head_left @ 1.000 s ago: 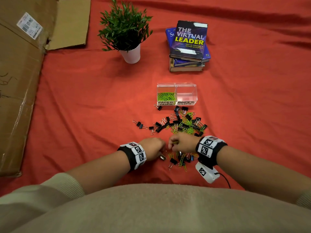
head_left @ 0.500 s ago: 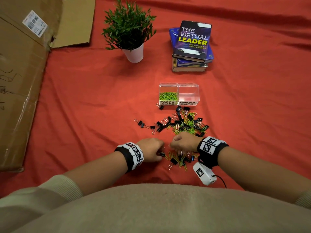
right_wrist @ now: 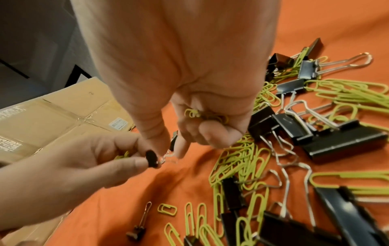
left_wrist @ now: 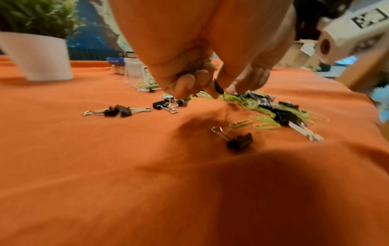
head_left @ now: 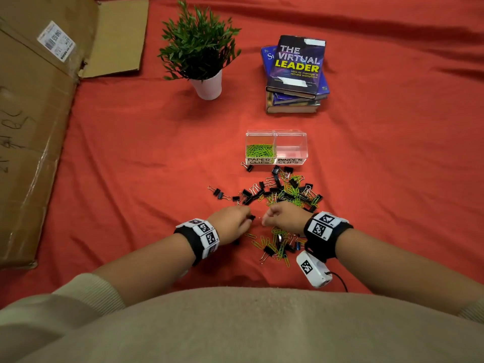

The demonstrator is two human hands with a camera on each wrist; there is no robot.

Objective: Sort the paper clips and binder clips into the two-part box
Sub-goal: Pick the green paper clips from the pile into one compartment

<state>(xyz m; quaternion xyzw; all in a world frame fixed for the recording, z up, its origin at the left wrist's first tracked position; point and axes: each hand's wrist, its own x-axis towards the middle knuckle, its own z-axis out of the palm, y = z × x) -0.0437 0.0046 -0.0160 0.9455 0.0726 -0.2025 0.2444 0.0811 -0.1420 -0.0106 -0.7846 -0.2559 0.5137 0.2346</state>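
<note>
Left hand (head_left: 231, 223) fingers pinch binder clip (right_wrist: 152, 158) — right hand (head_left: 284, 217) fingers grip its wire (w/ paper clips (right_wrist: 207, 116)).

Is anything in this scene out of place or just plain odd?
One oddity: the two-part box has green paper clips in its left half, but the half labelled BINDER CLIPS looks empty. Black binder clips still lie tangled with paper clips on the red cloth. Nothing looks damaged.

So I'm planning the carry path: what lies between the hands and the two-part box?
Head view: the scattered pile of black binder clips and green paper clips lies between both hands and the two-part box.
</note>
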